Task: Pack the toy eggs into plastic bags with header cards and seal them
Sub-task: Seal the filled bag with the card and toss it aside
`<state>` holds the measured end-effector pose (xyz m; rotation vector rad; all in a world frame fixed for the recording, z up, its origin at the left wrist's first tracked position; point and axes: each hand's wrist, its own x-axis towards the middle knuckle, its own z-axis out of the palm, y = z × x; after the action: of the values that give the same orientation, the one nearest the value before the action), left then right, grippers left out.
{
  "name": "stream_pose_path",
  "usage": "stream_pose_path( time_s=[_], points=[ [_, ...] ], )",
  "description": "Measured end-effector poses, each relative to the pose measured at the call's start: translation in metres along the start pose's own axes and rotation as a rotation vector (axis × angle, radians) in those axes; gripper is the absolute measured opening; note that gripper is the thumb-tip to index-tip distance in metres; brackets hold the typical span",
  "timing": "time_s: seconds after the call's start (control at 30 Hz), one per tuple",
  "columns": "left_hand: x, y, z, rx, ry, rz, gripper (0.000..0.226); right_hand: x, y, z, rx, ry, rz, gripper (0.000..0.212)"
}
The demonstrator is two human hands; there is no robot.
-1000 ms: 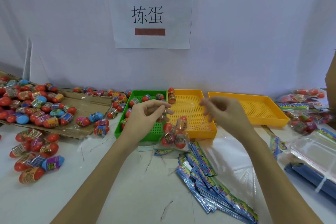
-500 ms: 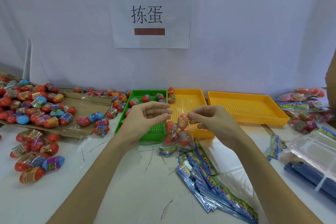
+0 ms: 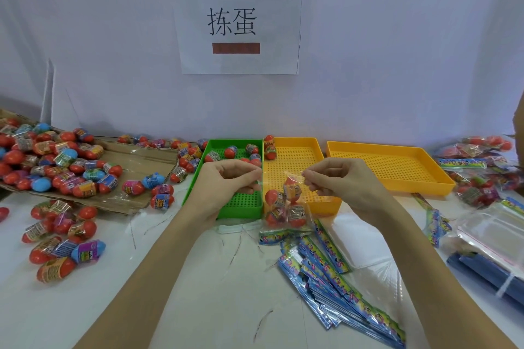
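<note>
A clear plastic bag [image 3: 285,208] holding several red toy eggs hangs between my hands above the table, a colourful header card at its lower end. My left hand [image 3: 226,184] pinches the bag's top edge on the left, and my right hand [image 3: 337,181] pinches it on the right. Loose toy eggs [image 3: 65,167] lie piled on cardboard at the left. A fan of blue header cards [image 3: 337,283] lies on the table below the bag.
A green tray [image 3: 235,207] with a few eggs sits behind my left hand, and two yellow trays [image 3: 388,167] stand to its right. Packed bags [image 3: 479,167] and a stack of clear bags [image 3: 493,235] lie at the right. More eggs [image 3: 62,238] are scattered at the front left.
My right hand moved left toward my left hand, then drew slightly right again along the bag's top edge. The bag has stayed hanging between both hands.
</note>
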<state>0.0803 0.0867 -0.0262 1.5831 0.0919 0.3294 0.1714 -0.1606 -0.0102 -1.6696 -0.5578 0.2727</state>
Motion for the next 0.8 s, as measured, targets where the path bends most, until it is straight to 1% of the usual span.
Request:
stream_pose_path(
  time_s=[0.17, 0.3, 0.43, 0.63, 0.8],
  points=[
    [-0.001, 0.002, -0.003, 0.098, -0.034, 0.072, 0.014, -0.001, 0.002, -0.003, 0.027, -0.025, -0.032, 0.024],
    [-0.002, 0.005, -0.006, 0.133, -0.062, 0.099, 0.017, -0.001, 0.003, -0.006, 0.06, -0.074, -0.066, 0.022],
    [-0.002, 0.006, -0.007, 0.116, -0.074, 0.121, 0.018, -0.001, 0.005, -0.007, 0.025, -0.081, -0.105, 0.021],
    [-0.002, 0.005, -0.011, 0.083, -0.085, 0.132, 0.016, 0.0, 0.004, -0.007, 0.046, -0.112, -0.147, 0.022],
    [-0.002, 0.005, -0.013, 0.081, -0.098, 0.182, 0.018, -0.002, 0.001, -0.007, 0.005, -0.128, -0.18, 0.016]
  ],
)
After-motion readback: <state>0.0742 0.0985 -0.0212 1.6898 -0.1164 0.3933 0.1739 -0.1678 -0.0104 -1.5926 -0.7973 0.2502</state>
